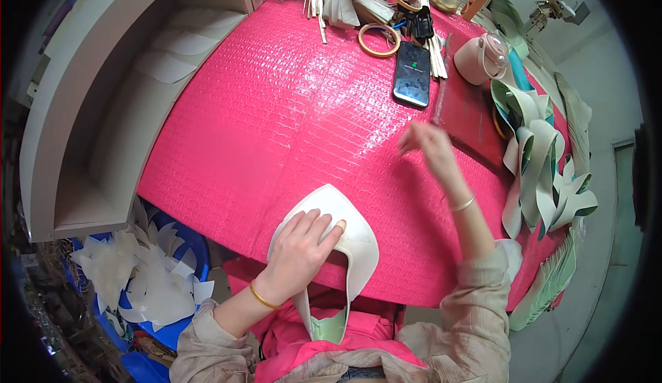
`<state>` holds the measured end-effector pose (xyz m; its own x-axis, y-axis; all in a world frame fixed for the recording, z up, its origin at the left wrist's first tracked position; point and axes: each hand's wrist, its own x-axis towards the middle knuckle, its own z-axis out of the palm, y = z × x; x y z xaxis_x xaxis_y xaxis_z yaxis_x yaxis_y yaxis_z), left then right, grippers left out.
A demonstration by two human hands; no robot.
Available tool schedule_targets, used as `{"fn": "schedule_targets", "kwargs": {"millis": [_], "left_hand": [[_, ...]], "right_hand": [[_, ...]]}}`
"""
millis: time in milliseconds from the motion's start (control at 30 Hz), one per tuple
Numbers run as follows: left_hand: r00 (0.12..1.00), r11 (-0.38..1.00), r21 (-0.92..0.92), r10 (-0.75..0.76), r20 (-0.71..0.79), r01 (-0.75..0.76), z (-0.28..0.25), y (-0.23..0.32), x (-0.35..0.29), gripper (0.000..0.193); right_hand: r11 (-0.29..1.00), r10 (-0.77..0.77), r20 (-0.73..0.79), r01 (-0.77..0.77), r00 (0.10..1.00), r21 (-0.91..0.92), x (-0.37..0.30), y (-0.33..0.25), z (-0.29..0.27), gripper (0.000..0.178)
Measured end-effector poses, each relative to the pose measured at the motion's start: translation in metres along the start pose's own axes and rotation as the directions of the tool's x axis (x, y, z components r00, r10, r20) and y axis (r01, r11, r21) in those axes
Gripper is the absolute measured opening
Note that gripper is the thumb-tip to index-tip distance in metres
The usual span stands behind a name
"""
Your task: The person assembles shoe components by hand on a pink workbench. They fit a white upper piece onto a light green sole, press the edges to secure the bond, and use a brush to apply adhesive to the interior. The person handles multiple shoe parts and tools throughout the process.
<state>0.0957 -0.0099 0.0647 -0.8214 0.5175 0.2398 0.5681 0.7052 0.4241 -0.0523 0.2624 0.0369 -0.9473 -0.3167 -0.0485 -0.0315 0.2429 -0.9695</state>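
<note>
Left hand (pixel 300 248): open, laid flat on white curved piece (pixel 362 252);
Right hand (pixel 427 145): blurred, half-curled above pink tabletop (pixel 241 148); cannot tell if holding anything

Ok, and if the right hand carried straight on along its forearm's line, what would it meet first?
Most likely the dark phone lying on the pink tabletop. The right hand is blurred and its height is unclear, so it might pass above.
</note>
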Motion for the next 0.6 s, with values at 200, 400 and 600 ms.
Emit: {"fn": "schedule_targets", "kwargs": {"millis": [200, 400, 600], "left_hand": [[0.979, 0.995, 0.053, 0.093, -0.184, -0.085, -0.022, 0.015, 0.010, 0.037], [0.970, 0.594, -0.801, -0.231, -0.079, 0.076, -0.051, -0.017, 0.025, 0.061], [0.837, 0.067, -0.858, -0.268, 0.477, 0.509, -0.034, -0.042, 0.034, 0.029]], "right_hand": [[0.803, 0.208, 0.433, -0.406, 0.877, 0.437, -0.062, -0.046, 0.081, 0.045], [0.827, 0.164, 0.583, -0.433, 0.796, 0.358, -0.069, -0.082, 0.062, 0.041], [0.861, 0.255, 0.407, -0.398, 0.877, 0.318, -0.058, -0.088, 0.065, 0.042]]}}
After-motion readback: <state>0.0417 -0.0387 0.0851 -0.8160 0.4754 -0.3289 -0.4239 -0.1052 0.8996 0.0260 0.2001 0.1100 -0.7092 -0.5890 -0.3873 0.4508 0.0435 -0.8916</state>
